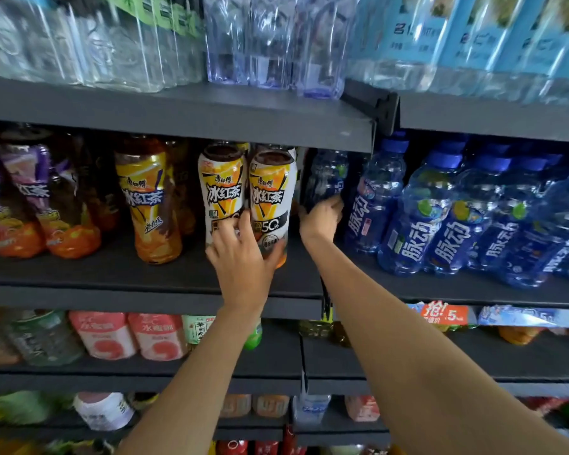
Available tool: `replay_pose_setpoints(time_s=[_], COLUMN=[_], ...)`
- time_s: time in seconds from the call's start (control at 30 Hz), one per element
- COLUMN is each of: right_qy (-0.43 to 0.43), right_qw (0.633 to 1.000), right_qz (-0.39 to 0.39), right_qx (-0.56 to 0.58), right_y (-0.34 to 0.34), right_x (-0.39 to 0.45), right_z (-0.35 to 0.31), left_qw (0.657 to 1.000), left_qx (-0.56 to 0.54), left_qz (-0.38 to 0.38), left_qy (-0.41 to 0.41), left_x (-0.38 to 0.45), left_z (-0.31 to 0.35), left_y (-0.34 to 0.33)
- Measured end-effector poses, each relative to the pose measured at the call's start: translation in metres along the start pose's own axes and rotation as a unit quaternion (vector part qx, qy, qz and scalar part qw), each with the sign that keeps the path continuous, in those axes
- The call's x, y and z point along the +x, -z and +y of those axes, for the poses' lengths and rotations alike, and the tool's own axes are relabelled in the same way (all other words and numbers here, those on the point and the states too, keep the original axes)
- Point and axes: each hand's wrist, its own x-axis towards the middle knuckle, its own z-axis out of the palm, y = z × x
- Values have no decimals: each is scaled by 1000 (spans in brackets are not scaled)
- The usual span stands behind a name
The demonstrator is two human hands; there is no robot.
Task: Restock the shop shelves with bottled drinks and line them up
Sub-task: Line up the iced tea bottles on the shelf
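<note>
Both hands work the middle shelf [119, 274], straightening its bottled drinks.

The shelf carries blue bottles [440, 218] at right and tea bottles [222, 192] at centre. The left hand [243, 257], fingers spread wide, presses against two white-labelled tea bottles near the front edge; the right hand [321, 218] appears to grip a dark bottle [326, 178] set further back, though shadow hides its fingers. An uneven push could tip the tall tea bottles off the edge.
</note>
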Motion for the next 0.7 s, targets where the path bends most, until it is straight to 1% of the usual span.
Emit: replay_pose_setpoints(time_s=[0.13,0.33,0.4,0.43,0.47,0.5,0.53,0.57,0.6,0.63,0.67,0.7], right_qy=[-18,-29,13,62,133,222,301,357,382,371,356,343], right_qw=[997,988,986,985,979,964,942,917,891,872,855,836], right_qz=[61,126,143,147,145,140,132,119,86,30,-15,-43], right_qx=[-48,-80,-82,-71,-50,-42,-62,-131,-228,-317,-377,-426], right_y=[-17,-19,-18,-14,-11,-7,-3,1,7,10,14,16], right_x=[15,19,11,3,-5,-12,-17,-17,-15,-12,-10,-7], right_z=[4,9,13,14,17,20,23,27,28,29,27,24], left_qw=[999,999,999,999,999,999,999,999,999,999,999,999], left_qx=[31,2,-1,2,7,12,17,19,19,17,15,12], left_qz=[24,36,33,32,31,32,33,35,39,41,41,39], left_qy=[-25,-22,-17,-16,-16,-18,-20,-21,-22,-21,-21,-20], left_x=[0,-3,-3,-3,-4,-4,-4,-4,-4,-4,-4,-4], left_z=[-4,-5,-6,-6,-6,-6,-6,-6,-6,-6,-6,-6], left_y=[-5,-10,-10,-10,-10,-10,-10,-10,-10,-11,-11,-11])
